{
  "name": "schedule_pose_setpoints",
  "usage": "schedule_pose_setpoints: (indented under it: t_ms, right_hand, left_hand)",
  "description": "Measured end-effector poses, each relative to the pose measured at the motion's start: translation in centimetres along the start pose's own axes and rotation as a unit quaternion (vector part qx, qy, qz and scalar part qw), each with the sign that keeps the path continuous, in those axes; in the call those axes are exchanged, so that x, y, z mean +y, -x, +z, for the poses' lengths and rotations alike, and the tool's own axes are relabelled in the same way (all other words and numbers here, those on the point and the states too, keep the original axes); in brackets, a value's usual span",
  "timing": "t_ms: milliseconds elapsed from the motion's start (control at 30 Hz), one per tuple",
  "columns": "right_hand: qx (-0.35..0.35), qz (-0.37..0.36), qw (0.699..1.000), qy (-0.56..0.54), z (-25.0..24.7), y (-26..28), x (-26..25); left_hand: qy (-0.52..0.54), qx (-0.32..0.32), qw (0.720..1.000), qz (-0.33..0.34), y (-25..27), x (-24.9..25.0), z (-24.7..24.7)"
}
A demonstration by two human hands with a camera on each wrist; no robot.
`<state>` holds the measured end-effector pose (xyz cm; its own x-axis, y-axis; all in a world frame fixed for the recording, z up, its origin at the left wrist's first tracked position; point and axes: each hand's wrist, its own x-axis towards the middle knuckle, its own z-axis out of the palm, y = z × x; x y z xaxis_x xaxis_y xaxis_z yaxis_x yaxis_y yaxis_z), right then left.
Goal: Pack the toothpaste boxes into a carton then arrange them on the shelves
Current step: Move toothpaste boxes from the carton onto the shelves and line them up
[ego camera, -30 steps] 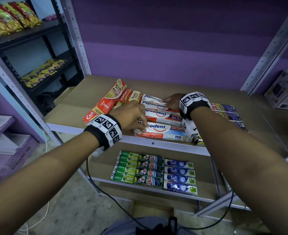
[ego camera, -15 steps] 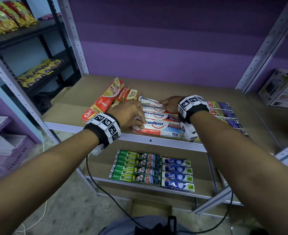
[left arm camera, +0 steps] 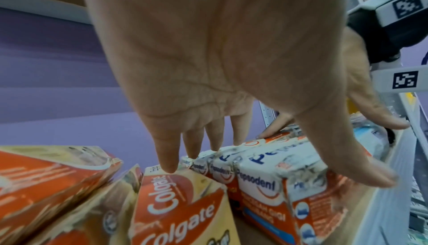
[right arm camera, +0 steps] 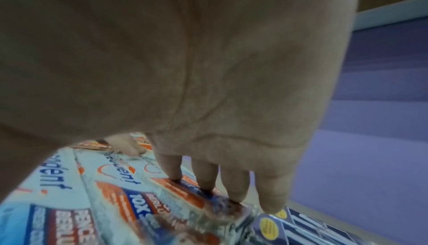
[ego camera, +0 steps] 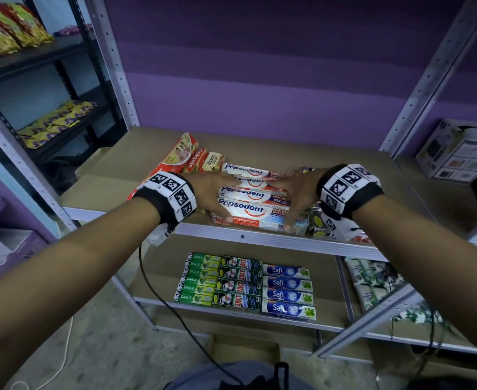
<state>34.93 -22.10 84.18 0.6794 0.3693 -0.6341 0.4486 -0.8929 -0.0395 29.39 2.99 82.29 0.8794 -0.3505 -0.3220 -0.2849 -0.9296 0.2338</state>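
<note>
Both forearms reach forward over the near edge of the upper shelf (ego camera: 260, 153), palms down, the hands meeting from either side over a row of four Pepsodent boxes (ego camera: 255, 197) that lie flat side by side at the shelf's front. The left hand (ego camera: 212, 194) covers the boxes' left ends, its fingers (left arm camera: 209, 135) spread wide and straight, their tips resting along the box tops and the thumb stretched down to the nearest box's front edge. The right hand (ego camera: 299, 192) mirrors it over the right ends, fingers (right arm camera: 206, 174) extended and fanned, tips pressing on the printed tops, thumb reaching toward the near edge. Neither hand curls round anything. Just left of the row, Colgate boxes (ego camera: 196, 161) lie angled and partly leaning on each other. On the lower shelf (ego camera: 158, 266), green, dark and blue toothpaste boxes (ego camera: 245, 282) sit in neat rows.
</note>
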Motion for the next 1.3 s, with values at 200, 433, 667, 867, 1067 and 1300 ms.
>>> schedule_pose_setpoints:
  t_ms: [200, 433, 667, 867, 1067, 1300]
  right_hand:
    - [0.014, -0.015, 0.999, -0.032, 1.3, 0.0, 0.6]
    - [0.020, -0.007, 1.000, -0.023, 1.3, 0.0, 0.6]
    - [0.143, -0.005, 0.990, -0.004, 0.2, -0.5, -0.8]
    - [0.217, -0.053, 0.974, 0.023, -1.5, -2.1, -3.0]
    - [0.223, -0.064, 0.972, 0.042, -2.8, -3.4, -5.9]
    - [0.229, -0.092, 0.968, 0.043, -3.7, -4.6, -8.8]
  left_hand:
    - [-0.042, -0.050, 0.998, 0.001, -0.9, -0.1, 0.2]
    - [-0.031, -0.013, 0.999, 0.025, -1.5, -0.8, 1.0]
    - [0.001, 0.061, 0.998, 0.024, -0.5, -1.9, -0.5]
    - [-0.032, 0.184, 0.981, -0.051, 2.2, -5.3, -2.7]
    - [-0.015, 0.226, 0.959, -0.169, 3.1, -9.3, -3.4]
    - [0.103, 0.193, 0.944, -0.247, 2.8, -12.3, -2.2]
